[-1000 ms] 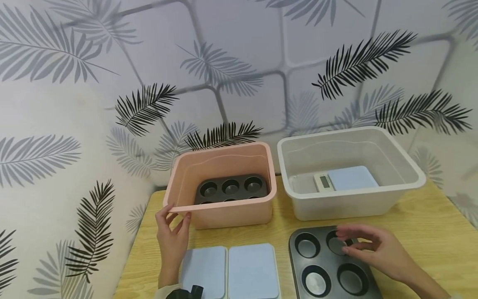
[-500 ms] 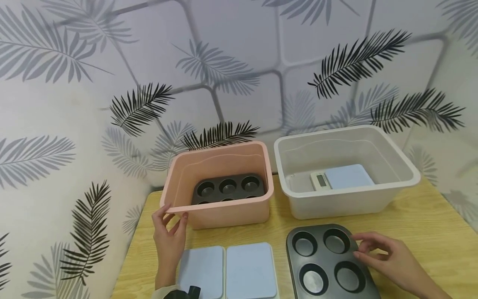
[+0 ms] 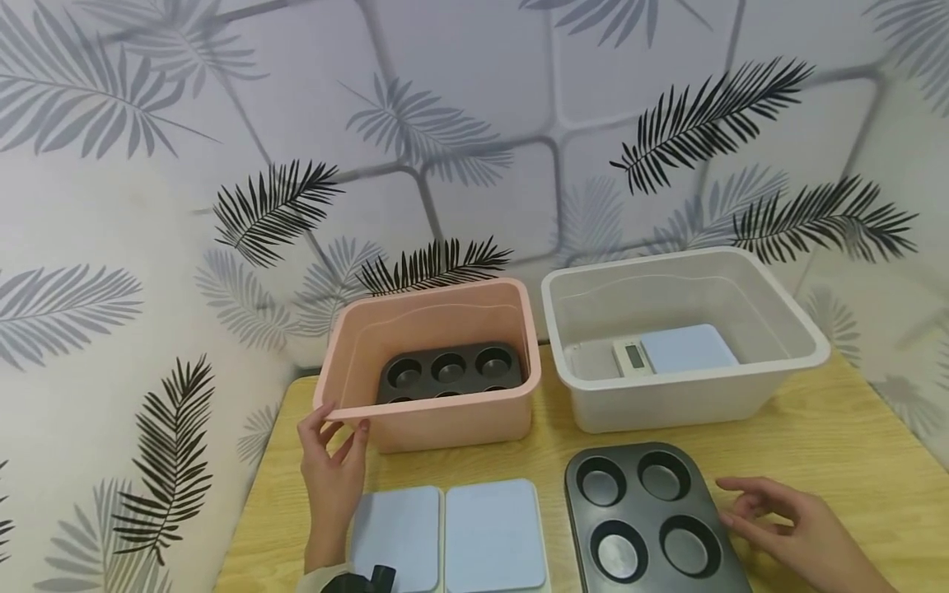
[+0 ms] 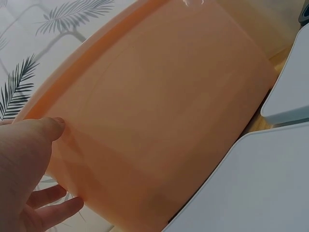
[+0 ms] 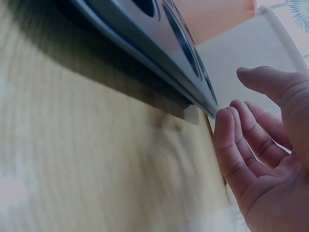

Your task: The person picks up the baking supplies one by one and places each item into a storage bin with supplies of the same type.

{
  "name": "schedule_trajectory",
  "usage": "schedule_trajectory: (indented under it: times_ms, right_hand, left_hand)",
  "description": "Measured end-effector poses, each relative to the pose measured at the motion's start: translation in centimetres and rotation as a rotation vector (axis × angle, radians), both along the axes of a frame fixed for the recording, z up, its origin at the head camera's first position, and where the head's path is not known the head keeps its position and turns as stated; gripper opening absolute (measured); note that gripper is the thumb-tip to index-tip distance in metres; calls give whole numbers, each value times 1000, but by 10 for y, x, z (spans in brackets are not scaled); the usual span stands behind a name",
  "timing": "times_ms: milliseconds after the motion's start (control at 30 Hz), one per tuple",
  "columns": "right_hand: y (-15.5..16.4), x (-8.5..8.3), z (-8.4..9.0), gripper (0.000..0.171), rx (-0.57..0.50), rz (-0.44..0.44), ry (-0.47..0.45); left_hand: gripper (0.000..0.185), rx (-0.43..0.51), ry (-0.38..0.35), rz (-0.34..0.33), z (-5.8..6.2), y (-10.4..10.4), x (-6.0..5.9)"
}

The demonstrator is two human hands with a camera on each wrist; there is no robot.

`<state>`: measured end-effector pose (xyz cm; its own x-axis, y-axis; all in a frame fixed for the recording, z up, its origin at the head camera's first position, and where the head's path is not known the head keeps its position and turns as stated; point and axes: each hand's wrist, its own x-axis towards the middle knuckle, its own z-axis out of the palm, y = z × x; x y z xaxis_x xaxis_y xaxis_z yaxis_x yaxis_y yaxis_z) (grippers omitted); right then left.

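My left hand (image 3: 331,473) pinches the front left corner rim of a pink plastic bin (image 3: 460,427), fingers over the edge and thumb against the outer wall. In the left wrist view the thumb (image 4: 50,128) lies on that wall, just under the rim. A dark muffin tin (image 3: 437,360) rests inside the bin, its front row partly hidden. My right hand (image 3: 808,527) hovers by the right edge of a second muffin tin (image 3: 643,512) on the table, fingers loosely bent and holding nothing. In the right wrist view its fingertips are close to the tin's corner (image 5: 207,108).
A light grey bin (image 3: 675,403) stands at the back right, with a kitchen scale (image 3: 689,350) inside. Two blue-topped flat scales (image 3: 395,535) lie side by side in front of the pink bin. A leaf-patterned wall covering (image 3: 489,91) rises behind the wooden table (image 3: 875,445).
My right hand has moved right, from above the tin on the table to beside its right edge. My left hand keeps its hold on the pink bin's rim.
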<state>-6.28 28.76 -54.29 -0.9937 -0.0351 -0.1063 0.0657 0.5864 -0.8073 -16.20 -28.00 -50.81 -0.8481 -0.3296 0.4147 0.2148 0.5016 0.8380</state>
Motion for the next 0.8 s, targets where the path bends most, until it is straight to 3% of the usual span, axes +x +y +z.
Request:
schedule_trajectory:
  times_ms: [267,367,600,733,800]
  right_hand:
    - [12,0,-6,62,-59,1,-246]
    - [12,3,-11,63,-92,15,-286]
    - [5,20,-29,70,-117,30,-279]
    - [9,23,-33,75,-198,94,-310]
    - [14,23,-35,65,-282,129,-370]
  left_hand:
    - [61,18,-1,6,-2,2,0]
    - [62,17,2,0,-2,2,0]
    - [61,9,7,-8,0,2,-1]
    - [61,15,6,5,-1,2,0]
    - [61,26,8,4,-1,2,0]
